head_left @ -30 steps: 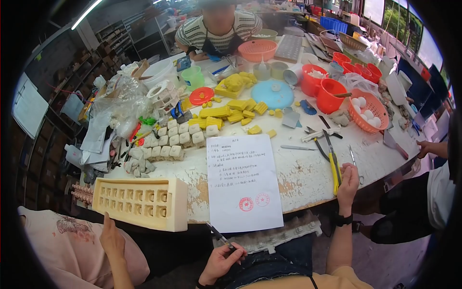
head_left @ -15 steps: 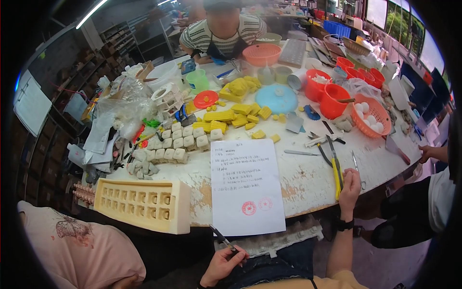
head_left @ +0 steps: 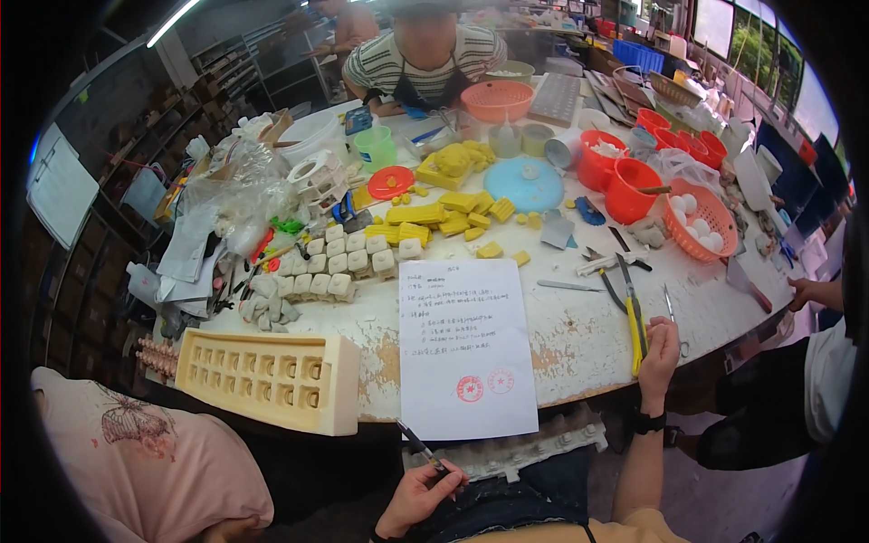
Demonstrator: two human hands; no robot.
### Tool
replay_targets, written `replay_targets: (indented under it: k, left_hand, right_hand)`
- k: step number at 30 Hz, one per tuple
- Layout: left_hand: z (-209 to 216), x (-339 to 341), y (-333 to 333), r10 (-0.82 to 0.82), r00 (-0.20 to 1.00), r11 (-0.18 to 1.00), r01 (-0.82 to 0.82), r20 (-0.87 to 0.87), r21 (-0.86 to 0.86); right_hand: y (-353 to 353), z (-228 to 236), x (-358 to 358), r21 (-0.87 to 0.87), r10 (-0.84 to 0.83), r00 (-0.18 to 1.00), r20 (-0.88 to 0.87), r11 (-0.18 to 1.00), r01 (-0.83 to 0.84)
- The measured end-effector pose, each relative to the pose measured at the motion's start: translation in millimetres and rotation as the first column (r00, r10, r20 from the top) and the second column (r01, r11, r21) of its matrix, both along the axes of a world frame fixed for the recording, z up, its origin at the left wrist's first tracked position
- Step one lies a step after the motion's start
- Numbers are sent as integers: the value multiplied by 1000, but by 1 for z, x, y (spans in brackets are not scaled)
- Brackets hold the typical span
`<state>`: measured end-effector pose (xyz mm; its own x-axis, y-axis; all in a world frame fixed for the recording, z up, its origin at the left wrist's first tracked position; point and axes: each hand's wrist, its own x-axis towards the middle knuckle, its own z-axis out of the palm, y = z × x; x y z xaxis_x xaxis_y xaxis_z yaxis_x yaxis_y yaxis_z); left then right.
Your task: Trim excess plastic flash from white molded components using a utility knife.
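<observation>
My left hand (head_left: 419, 500) is closed around a dark pen (head_left: 422, 444), near the lower edge of a white sheet of paper (head_left: 469, 344) with handwriting and two round red stamps. The pen's upper end overlaps the sheet's lower left corner. My right hand (head_left: 658, 357), with a dark band at the wrist, rests at the table edge, its fingers loosely curled and nothing visible in them. Just left of it lie yellow-handled pliers (head_left: 635, 330). Below the paper's lower edge, a pale bumpy strip (head_left: 543, 448) lies over my lap.
A cream mould (head_left: 348, 385) with square hollows stands left of the paper. Behind it are pale cube-shaped pieces (head_left: 337, 263), yellow blocks (head_left: 416, 214) and a blue lid (head_left: 523, 185). An orange basket (head_left: 720, 210) holds white balls. Other people are across the table and at both sides.
The view has shifted very slightly. Both my hands stay where they were, the left with the pen. Another person comes more into view at the far back.
</observation>
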<state>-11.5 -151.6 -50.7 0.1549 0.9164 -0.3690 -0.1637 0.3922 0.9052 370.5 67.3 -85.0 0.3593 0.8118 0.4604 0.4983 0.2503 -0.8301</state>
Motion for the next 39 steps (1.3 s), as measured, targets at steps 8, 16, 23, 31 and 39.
replay_targets:
  k: [8, 16, 23, 31, 39]
  left_hand:
    - [-5, 0, 0, 5, 1000, 1000, -5, 26, -5]
    - [-4, 1, -2, -26, 1000, 999, 26, 8, -21]
    - [-3, 2, 2, -35, 999, 999, 35, -3, -28]
    - [4, 5, 9, -59, 998, 998, 59, -17, -9]
    - [20, 8, 0, -39, 994, 993, 27, -99, -118]
  right_hand:
    - [2, 2, -2, 23, 10, 998, 55, 1000, -11]
    - [-1, -1, 3, 16, 20, 994, 104, 1000, -22]
    - [2, -2, -2, 24, 17, 999, 48, 1000, -18]
    - [3, 10, -3, 56, 11, 1000, 0, 998, -11]
    - [-4, -2, -11, -5, -8, 1000, -14, 1000, 8]
